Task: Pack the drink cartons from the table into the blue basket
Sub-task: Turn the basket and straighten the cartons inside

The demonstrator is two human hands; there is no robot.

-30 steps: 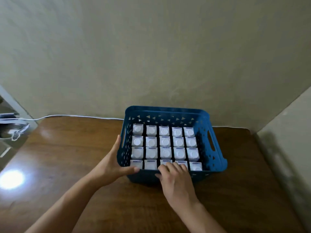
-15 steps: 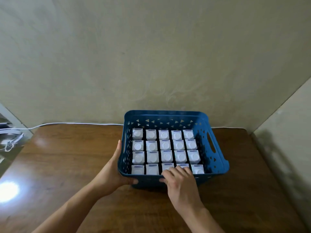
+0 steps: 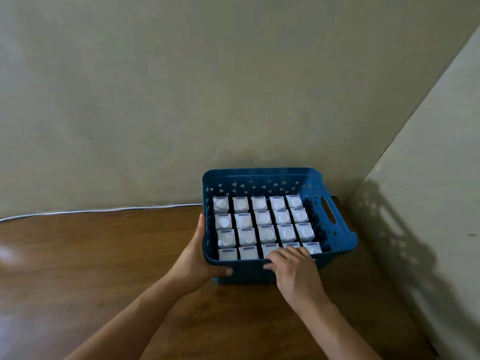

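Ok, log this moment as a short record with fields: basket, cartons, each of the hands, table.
basket: blue basket on the table, near the wall corner
cartons: drink cartons upright in a grid, five across, four rows
left hand: left hand grips the basket's near left corner, thumb along its front
right hand: right hand with fingers curled over the near rim onto the front row
table: brown wooden table, white cable along its far edge
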